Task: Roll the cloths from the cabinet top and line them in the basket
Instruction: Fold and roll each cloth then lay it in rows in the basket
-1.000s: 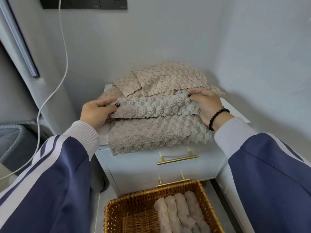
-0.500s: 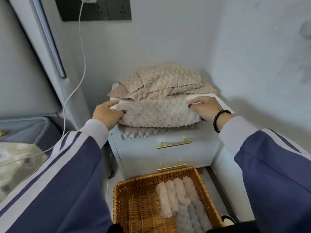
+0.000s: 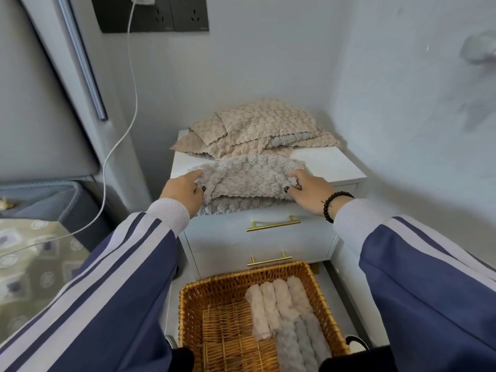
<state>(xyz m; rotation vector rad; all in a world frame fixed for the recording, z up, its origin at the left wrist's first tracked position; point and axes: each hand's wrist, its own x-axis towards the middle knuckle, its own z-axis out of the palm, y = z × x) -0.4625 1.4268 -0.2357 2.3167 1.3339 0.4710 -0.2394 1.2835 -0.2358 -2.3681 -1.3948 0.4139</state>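
On the front part of the white two-drawer cabinet's top [image 3: 330, 163], a grey-beige fluffy bubble-textured cloth [image 3: 247, 181] is lying partly rolled, its loose lower edge hanging just over the cabinet's front lip. The left hand [image 3: 182, 190] is pinching the cloth's left end and the right hand [image 3: 308, 193] is pinching its right end, fingers curled into the pile, the two hands set well apart across the cloth's width. Behind it, toward the cabinet's back corner, a heap of tan and grey unrolled cloths [image 3: 255, 130] is waiting. Below the cabinet's drawers, the woven wicker basket [image 3: 188, 299] is already holding a row of rolled cloths [image 3: 281, 304] along its right side; its left side is showing bare weave.

To roll well, both hands should probably be turning at the same rate, keeping the tube tight and its ends level, so it sits flush beside the row.
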